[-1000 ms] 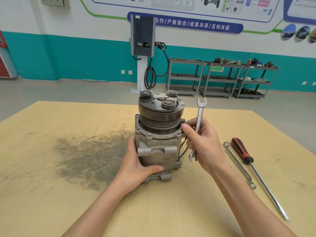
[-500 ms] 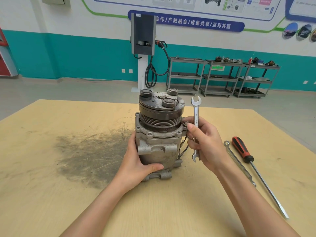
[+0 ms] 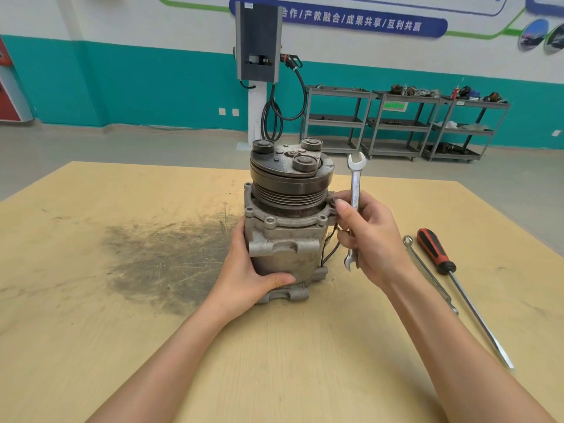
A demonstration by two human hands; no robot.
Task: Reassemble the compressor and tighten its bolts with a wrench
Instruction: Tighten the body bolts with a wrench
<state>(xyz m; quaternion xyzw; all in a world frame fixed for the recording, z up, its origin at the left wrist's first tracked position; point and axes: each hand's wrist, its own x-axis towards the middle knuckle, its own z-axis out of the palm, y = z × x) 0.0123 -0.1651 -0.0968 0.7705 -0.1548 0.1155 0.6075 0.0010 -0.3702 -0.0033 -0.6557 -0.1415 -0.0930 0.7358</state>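
The grey compressor (image 3: 287,248) stands upright on the wooden table (image 3: 91,331), its dark pulley and clutch plate on top. My left hand (image 3: 247,270) grips the lower body from the left, thumb across the front. My right hand (image 3: 372,239) holds a double open-end wrench (image 3: 355,190) upright in the palm, just right of the compressor. Its thumb and forefinger pinch at a bolt on the right flange corner (image 3: 331,199). The bolt itself is mostly hidden by the fingertips.
A ring spanner (image 3: 427,270) and a red-and-black-handled screwdriver (image 3: 436,251) lie on the table to the right. A dark smudge (image 3: 164,257) marks the tabletop left of the compressor. Grey shelving carts and a charging post stand on the floor behind.
The wrench has swung from tilted to nearly upright. My right hand has moved closer to the flange corner, fingertips now on the bolt. My left hand has kept its grip.
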